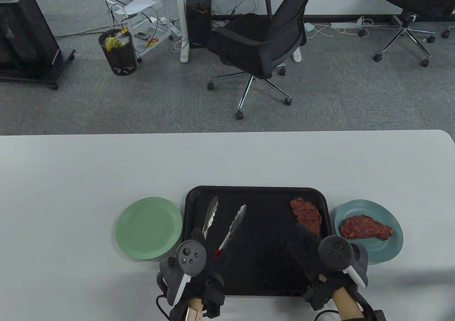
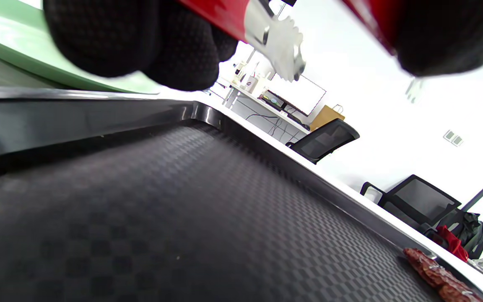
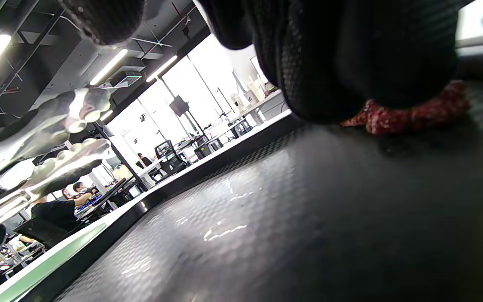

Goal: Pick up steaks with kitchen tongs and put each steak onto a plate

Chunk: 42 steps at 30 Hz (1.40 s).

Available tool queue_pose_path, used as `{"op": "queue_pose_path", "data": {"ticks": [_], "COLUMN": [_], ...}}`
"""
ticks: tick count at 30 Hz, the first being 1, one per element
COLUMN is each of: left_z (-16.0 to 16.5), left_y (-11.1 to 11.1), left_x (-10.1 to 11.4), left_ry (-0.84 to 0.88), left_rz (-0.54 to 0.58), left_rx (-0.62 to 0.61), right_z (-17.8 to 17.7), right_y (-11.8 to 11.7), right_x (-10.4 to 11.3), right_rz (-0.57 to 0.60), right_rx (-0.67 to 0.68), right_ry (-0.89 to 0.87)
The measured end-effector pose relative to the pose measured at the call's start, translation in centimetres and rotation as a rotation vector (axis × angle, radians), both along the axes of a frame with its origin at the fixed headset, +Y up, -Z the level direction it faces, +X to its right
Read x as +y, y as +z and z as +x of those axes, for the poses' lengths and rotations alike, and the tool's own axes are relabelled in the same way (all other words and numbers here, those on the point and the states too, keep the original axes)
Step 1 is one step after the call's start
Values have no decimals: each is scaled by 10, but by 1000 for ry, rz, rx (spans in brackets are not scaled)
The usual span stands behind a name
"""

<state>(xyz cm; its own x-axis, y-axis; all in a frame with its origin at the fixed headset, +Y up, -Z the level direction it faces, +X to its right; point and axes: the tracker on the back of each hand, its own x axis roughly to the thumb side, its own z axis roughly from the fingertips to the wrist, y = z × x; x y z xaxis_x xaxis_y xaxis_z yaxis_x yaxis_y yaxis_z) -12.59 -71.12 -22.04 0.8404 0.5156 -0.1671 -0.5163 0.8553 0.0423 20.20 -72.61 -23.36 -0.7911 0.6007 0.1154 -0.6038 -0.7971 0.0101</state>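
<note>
My left hand (image 1: pixel 209 264) grips the red-handled kitchen tongs (image 1: pixel 234 225) at the tray's near left. Their two silver arms are spread apart and point away from me, with nothing between them. The left wrist view shows one toothed tip (image 2: pixel 281 42) above the tray floor. One red steak (image 1: pixel 305 214) lies at the right end of the black tray (image 1: pixel 263 211). My right hand (image 1: pixel 305 243) rests over the tray just before this steak (image 3: pixel 417 111), with its fingers (image 3: pixel 350 54) relaxed and holding nothing. A second steak (image 1: pixel 366 228) lies on the blue plate (image 1: pixel 384 250).
A bare green plate (image 1: pixel 149 228) sits just left of the tray. The white table stretches far beyond the tray. An office chair (image 1: pixel 263 44) and a bin (image 1: pixel 119 53) stand on the floor past the table's far edge.
</note>
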Motion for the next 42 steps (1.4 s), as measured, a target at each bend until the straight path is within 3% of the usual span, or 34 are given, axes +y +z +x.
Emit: {"op": "queue_pose_path", "data": {"ticks": [5, 14, 20, 26, 30, 42], "left_z": [3, 45, 57, 63, 70, 76], "left_y": [2, 18, 22, 22, 23, 23], "left_x": [5, 11, 7, 5, 3, 1], "left_ry": [63, 371, 517, 576, 516, 489], "left_rz": [34, 71, 43, 6, -22, -43], "left_rx": [-28, -229, -314, -392, -444, -522], "right_z": [-8, -50, -59, -64, -70, -64], "right_y": [-1, 8, 12, 12, 13, 11], "right_x": [-3, -10, -11, -14, -14, -20], "right_rz": [-73, -369, -469, -496, -507, -459], "right_rx": [46, 361, 462, 533, 561, 422], "right_ry": [-39, -566, -715, -829, -896, -1032]}}
